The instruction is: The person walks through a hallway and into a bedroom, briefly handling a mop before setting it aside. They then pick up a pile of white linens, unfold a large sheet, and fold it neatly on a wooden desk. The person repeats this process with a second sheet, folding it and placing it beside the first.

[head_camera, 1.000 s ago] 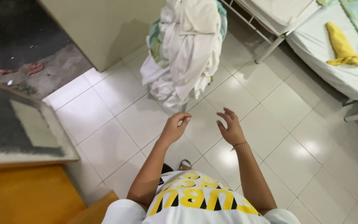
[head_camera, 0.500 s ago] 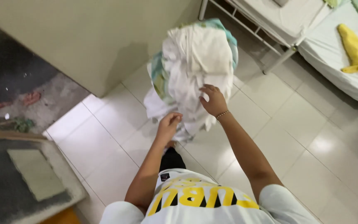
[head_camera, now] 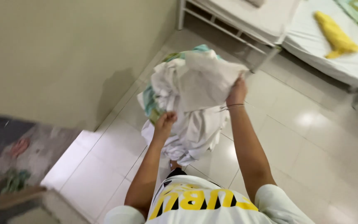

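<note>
A tall heap of white and pale green laundry (head_camera: 187, 99) stands on the tiled floor in front of me, spilling over whatever holds it. My right hand (head_camera: 237, 92) grips a white sheet at the heap's upper right edge. My left hand (head_camera: 165, 122) is closed on the cloth lower down on the heap's left side. Both arms reach forward over my white shirt with yellow print.
A cream wall (head_camera: 63, 54) rises at the left. Two white metal-framed beds (head_camera: 324, 62) stand at the back right, one with a yellow cloth (head_camera: 335, 35) on it. An open doorway with rough ground (head_camera: 9, 157) lies at the lower left. Shiny floor tiles (head_camera: 311, 137) spread to the right.
I have stepped closer to the heap. My hands went from hovering apart in the air to reaching into the laundry, and both now hold cloth.
</note>
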